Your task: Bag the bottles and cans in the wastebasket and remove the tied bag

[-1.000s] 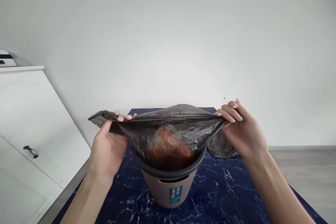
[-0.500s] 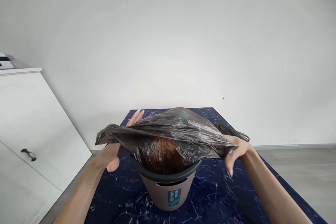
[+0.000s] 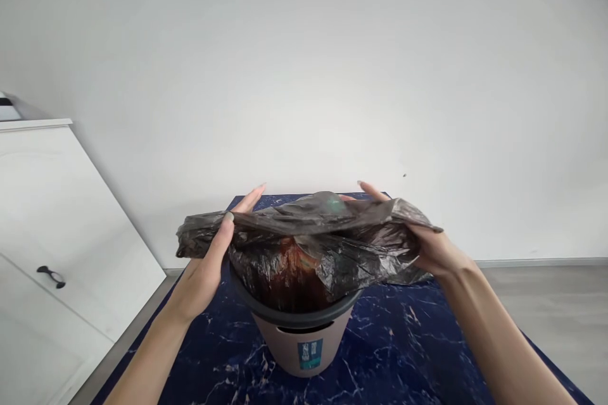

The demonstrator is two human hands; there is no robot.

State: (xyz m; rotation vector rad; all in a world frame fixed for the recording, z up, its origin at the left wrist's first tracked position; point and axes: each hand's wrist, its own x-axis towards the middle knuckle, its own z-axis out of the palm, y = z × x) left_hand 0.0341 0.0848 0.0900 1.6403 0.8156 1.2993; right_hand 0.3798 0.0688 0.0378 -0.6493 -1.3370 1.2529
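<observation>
A black plastic garbage bag (image 3: 308, 259) sits bunched in the mouth of a beige trash bin (image 3: 275, 335) with a dark grey rim. Something reddish-brown and a small green patch show through the thin plastic. At the bag's left side, my left hand (image 3: 209, 272) has its thumb over a gathered fold and its fingers stretched out behind it. My right hand (image 3: 432, 247) supports the right side of the bag from behind and below. Its fingertips show above the far edge, while plastic covers its thumb and part of the palm.
The bin stands on a dark blue marble-patterned tabletop (image 3: 389, 354) against a pale wall (image 3: 304, 76). On the left is a white cabinet (image 3: 57, 202) with a black handle (image 3: 50, 276). Grey flooring (image 3: 546, 304) shows to the right.
My left thumb has come up onto the bag's fold. My right hand has reached farther behind the bag and raised its right side. The loose black plastic at the right is no longer visible separately.
</observation>
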